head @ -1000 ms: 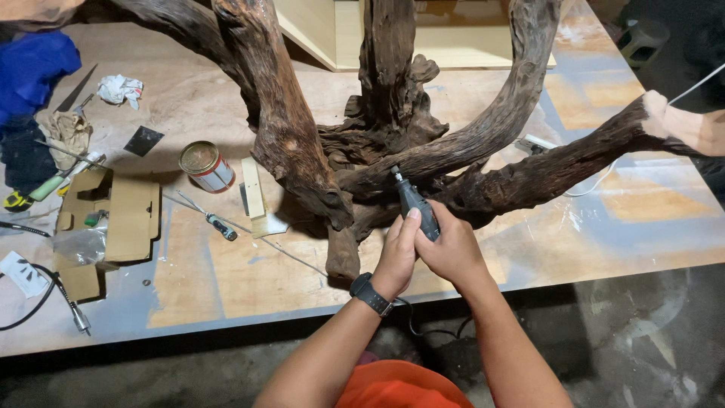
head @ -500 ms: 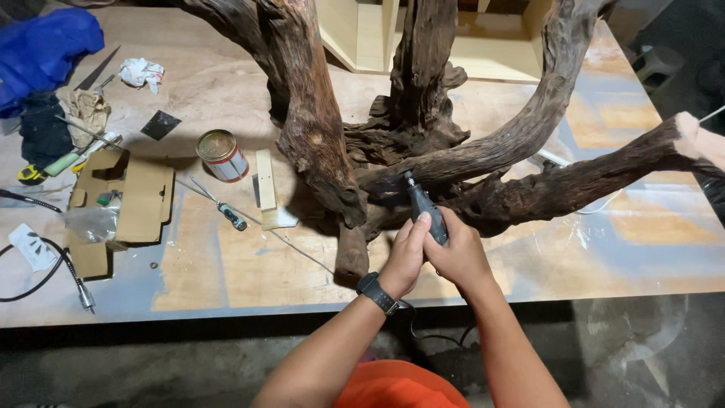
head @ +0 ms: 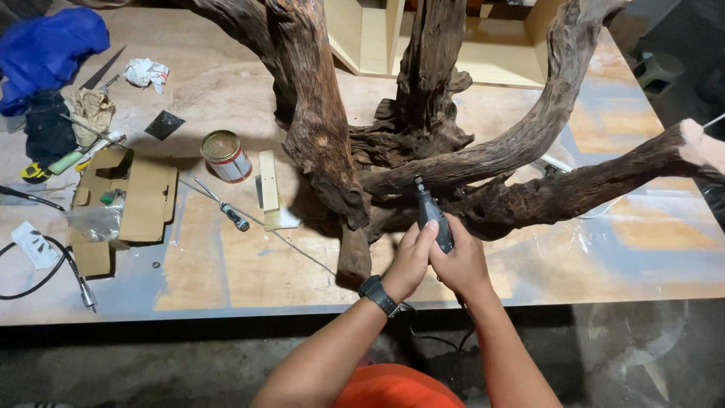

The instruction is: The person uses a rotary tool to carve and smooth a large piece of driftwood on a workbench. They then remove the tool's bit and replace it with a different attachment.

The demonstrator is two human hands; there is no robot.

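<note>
A large dark driftwood root piece with several thick branches stands on the wooden worktable. Both hands grip a grey handheld rotary tool, whose tip points up at the underside of a branch near the centre. My left hand, with a black wristwatch, wraps the tool's lower left side. My right hand clasps it from the right. The tool's cord drops off the table's front edge.
Left of the root lie a small tin can, a wood strip, a small screwdriver, an opened cardboard box, a black flexible shaft cable, blue cloth and crumpled paper. A pale wooden cabinet stands behind.
My view has shifted slightly, so the table sits lower and more to the right. Both hands keep holding the rotary tool against the same spot on the root.
</note>
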